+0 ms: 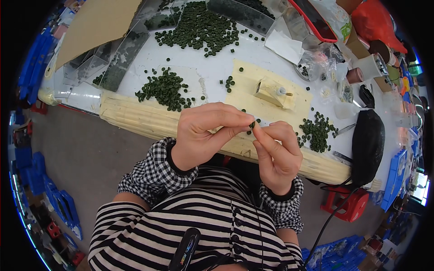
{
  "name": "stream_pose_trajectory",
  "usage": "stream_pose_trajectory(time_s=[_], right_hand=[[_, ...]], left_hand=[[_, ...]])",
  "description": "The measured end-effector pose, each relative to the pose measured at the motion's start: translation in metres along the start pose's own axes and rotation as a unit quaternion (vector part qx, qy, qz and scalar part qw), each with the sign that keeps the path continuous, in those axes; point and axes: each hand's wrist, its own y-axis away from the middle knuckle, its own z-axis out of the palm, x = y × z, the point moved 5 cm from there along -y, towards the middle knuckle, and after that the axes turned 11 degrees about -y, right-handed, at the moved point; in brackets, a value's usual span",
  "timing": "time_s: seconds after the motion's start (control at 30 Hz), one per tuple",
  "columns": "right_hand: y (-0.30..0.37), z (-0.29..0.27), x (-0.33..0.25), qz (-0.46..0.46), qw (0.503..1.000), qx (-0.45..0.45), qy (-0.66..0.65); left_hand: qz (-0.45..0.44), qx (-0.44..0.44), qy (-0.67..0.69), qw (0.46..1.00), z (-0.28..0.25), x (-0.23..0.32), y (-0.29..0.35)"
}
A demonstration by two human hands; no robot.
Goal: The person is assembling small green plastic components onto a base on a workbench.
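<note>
My left hand (pixel 203 131) pinches a small dark green round part (pixel 252 125) between thumb and forefinger, above the front edge of the table. Meeting it from the other side, my right hand (pixel 280 158) is closed, its forefinger tip pressed against the same part. Just beyond my hands stands a pale taped block (pixel 275 93) with a short peg on its side, resting on a yellowish sheet (pixel 246 81). A pile of similar green parts (pixel 165 90) lies left of it, and a smaller pile (pixel 318 132) lies to the right.
A large heap of green parts (pixel 196 27) spreads at the back, among clear plastic trays (pixel 124 58). Cardboard (pixel 97 27) covers the left trays. On the right are a black padded object (pixel 368 144), a red-rimmed tray (pixel 318 20) and plastic bags. A red stool (pixel 346 205) stands below.
</note>
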Motion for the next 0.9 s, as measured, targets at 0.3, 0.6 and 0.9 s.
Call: stream_pose_trajectory(time_s=[0.3, 0.6, 0.9], right_hand=[[-0.001, -0.008, 0.007, 0.033, 0.998, 0.017, 0.056], [0.007, -0.024, 0.014, 0.102, 0.990, 0.065, 0.076], [-0.009, -0.046, 0.024, 0.070, 0.972, 0.125, 0.185]], left_hand=[[-0.081, -0.041, -0.043, 0.995, -0.004, -0.020, -0.005], [-0.052, -0.004, -0.290, 0.956, -0.007, -0.039, -0.018], [-0.010, -0.135, -0.229, 0.964, 0.011, -0.030, -0.001]])
